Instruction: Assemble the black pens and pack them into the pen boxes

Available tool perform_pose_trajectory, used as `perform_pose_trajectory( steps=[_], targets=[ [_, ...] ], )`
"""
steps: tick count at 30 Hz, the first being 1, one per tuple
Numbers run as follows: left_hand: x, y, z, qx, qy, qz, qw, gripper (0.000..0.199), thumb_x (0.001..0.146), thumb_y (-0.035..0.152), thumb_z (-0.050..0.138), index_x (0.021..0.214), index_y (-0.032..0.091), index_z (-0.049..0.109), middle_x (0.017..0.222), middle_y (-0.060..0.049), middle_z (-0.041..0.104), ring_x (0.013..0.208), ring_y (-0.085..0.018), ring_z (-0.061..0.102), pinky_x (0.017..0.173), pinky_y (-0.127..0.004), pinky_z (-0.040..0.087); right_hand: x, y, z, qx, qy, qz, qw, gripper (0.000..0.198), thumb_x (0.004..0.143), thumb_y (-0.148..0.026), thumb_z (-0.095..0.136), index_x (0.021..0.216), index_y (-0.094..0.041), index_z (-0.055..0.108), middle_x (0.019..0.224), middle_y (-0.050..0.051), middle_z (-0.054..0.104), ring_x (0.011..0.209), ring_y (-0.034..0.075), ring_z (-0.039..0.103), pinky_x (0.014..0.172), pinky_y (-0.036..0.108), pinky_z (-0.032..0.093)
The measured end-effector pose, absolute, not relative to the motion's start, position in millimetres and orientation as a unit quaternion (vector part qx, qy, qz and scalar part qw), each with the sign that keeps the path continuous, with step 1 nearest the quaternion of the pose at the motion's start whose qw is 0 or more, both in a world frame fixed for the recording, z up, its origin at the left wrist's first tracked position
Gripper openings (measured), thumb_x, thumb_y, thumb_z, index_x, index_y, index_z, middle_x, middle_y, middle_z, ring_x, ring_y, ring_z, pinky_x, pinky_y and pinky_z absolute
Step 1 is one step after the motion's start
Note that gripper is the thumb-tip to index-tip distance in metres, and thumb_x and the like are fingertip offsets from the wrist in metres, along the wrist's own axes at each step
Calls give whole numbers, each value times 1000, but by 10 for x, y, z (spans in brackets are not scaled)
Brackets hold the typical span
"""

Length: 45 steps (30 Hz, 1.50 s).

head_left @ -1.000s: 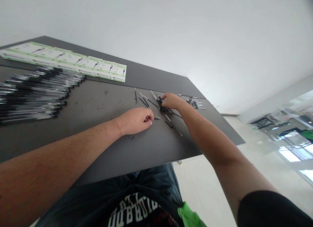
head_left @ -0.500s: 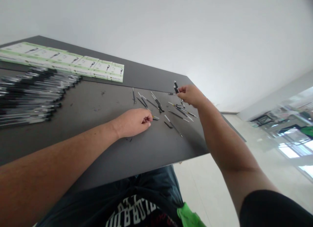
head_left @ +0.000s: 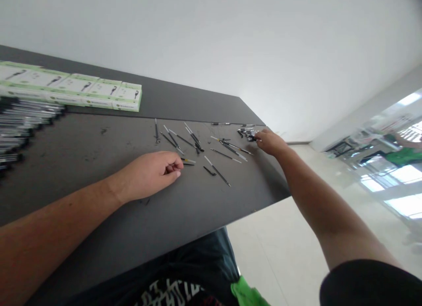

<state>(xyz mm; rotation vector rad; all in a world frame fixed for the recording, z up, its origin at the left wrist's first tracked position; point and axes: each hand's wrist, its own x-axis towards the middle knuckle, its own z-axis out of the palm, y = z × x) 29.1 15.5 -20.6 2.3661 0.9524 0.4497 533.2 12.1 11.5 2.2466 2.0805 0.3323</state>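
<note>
1. One grey table (head_left: 194, 209) was partly covered by pens and loose pieces.
2. Several green-and-white boxes (head_left: 99, 92) were lined up at the far left.
3. Many pens (head_left: 29, 121) were laid in front of the boxes, partly cut off by the view.
4. The left hand (head_left: 150, 174) was rested low at the table, fingers curled; whether anything was held could not be told.
5. The right hand (head_left: 272, 143) was stretched to the far right; whether anything was gripped could not be told.
6. A heap of pen parts (head_left: 249, 133) was met by its fingertips; a light touch was judged best, lest neighbours be rolled.
7. Thin refills (head_left: 218, 171) were scattered between the hands.
8. A small black piece (head_left: 209, 171) was left beside them.
</note>
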Motion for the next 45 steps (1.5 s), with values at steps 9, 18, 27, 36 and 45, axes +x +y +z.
perform_pose_trajectory(
  steps=[9, 18, 27, 36, 45],
  targets=[
    [227, 193, -276, 870, 361, 168, 291, 33, 92, 54, 62, 102, 26, 77, 93, -4, 83, 82, -26, 78, 77, -38, 60, 5565, 184, -216, 756, 645, 111, -18, 35, 104, -24, 65, 133, -25, 84, 141, 14, 75, 121, 30, 76, 109, 39, 58],
    [197, 192, -284, 869, 367, 167, 286, 35, 92, 56, 61, 103, 27, 77, 93, -4, 83, 82, -27, 79, 77, -41, 61, 5618, 220, -281, 765, 630, 116, -68, 30, 105, -29, 70, 132, -23, 82, 135, 14, 77, 121, 31, 75, 110, 41, 58],
    [196, 214, -305, 869, 372, 165, 280, 35, 93, 58, 61, 102, 28, 78, 94, -5, 83, 82, -27, 79, 76, -40, 63, 5662, 91, -214, 774, 618, 111, -77, 26, 100, -26, 74, 125, -23, 83, 128, 13, 78, 107, 28, 77, 101, 40, 59],
    [176, 219, -329, 875, 366, 171, 266, 35, 93, 57, 62, 103, 28, 78, 94, -5, 84, 82, -26, 78, 77, -38, 63, 5621, 70, -240, 768, 630, 94, -64, 38, 98, -20, 73, 134, -24, 83, 135, 13, 77, 115, 28, 77, 110, 38, 58],
    [185, 198, -264, 878, 358, 171, 267, 31, 93, 55, 63, 100, 28, 78, 92, -5, 84, 80, -26, 78, 73, -36, 62, 5551, 109, -272, 772, 623, 99, -70, 25, 103, -28, 71, 125, -24, 83, 132, 14, 75, 116, 29, 76, 106, 38, 58]
  ],
)
